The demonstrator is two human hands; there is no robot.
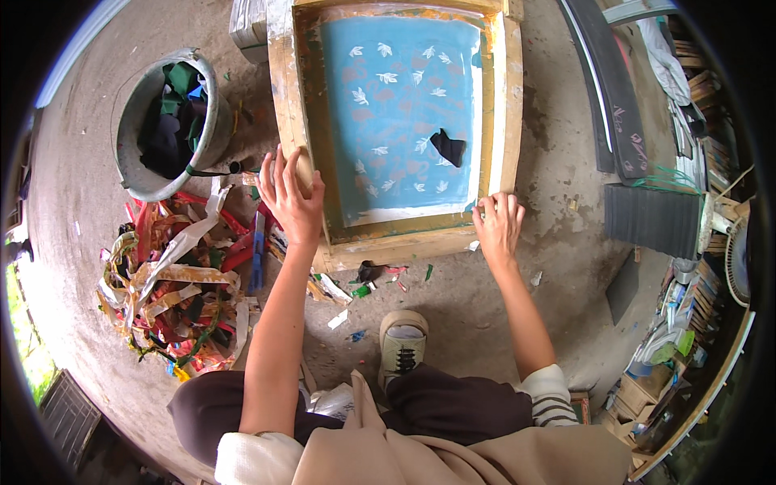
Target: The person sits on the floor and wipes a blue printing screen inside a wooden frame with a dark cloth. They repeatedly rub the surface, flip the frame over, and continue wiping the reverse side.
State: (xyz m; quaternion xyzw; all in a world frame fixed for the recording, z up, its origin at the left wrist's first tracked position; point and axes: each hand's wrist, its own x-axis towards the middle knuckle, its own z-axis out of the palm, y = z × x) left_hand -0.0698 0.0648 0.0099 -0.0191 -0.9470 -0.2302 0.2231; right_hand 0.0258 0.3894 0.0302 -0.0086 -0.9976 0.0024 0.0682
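A wooden screen-printing frame lies in front of me, its blue mesh patterned with small white leaf shapes. On the mesh, toward the right, rests a black scrap. My left hand is at the frame's left side near the lower corner, fingers spread and touching the wood. At the lower right corner, my right hand has its fingers bent over the frame's edge; their tips are partly hidden. A small greenish spot shows by those fingertips, too small to name.
To the left stands a metal bucket with dark and green scraps. Below it is a heap of coloured strips. Small bits lie near my shoe. Dark boards and a fan are at the right.
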